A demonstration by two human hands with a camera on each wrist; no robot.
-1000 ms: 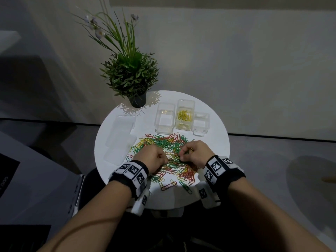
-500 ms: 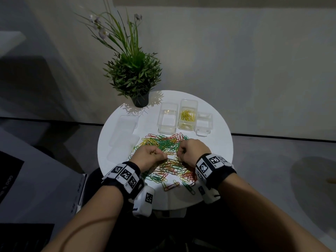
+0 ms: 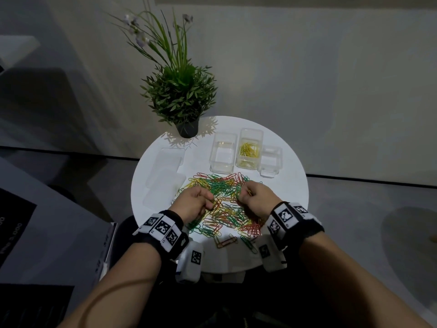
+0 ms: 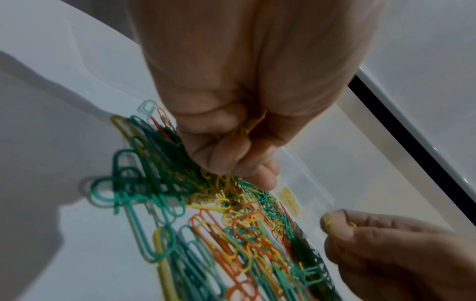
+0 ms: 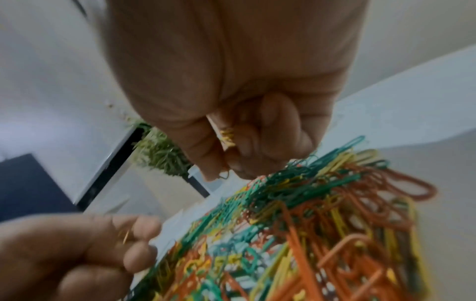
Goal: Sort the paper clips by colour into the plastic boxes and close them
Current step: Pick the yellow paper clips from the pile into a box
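Observation:
A heap of green, yellow and orange paper clips (image 3: 224,200) lies mid-table. Behind it stand three clear plastic boxes without lids: an empty left box (image 3: 223,153), a middle box (image 3: 250,149) holding yellow clips, and a small empty right box (image 3: 271,160). My left hand (image 3: 196,202) is curled over the heap's left side and holds yellow clips (image 4: 244,127) in its fist. My right hand (image 3: 254,197) is curled over the right side, with yellow clips (image 5: 228,135) bunched in its fingers and one yellow clip (image 5: 224,175) pinched at the tips.
Clear lids (image 3: 165,176) lie stacked on the left of the round white table (image 3: 290,200). A potted green plant (image 3: 183,100) stands at the table's far left edge. A few stray clips (image 3: 227,242) lie near the front edge.
Both hands have shifted a little forward over the heap and stay curled, picking among the clips. The head view moved slightly.

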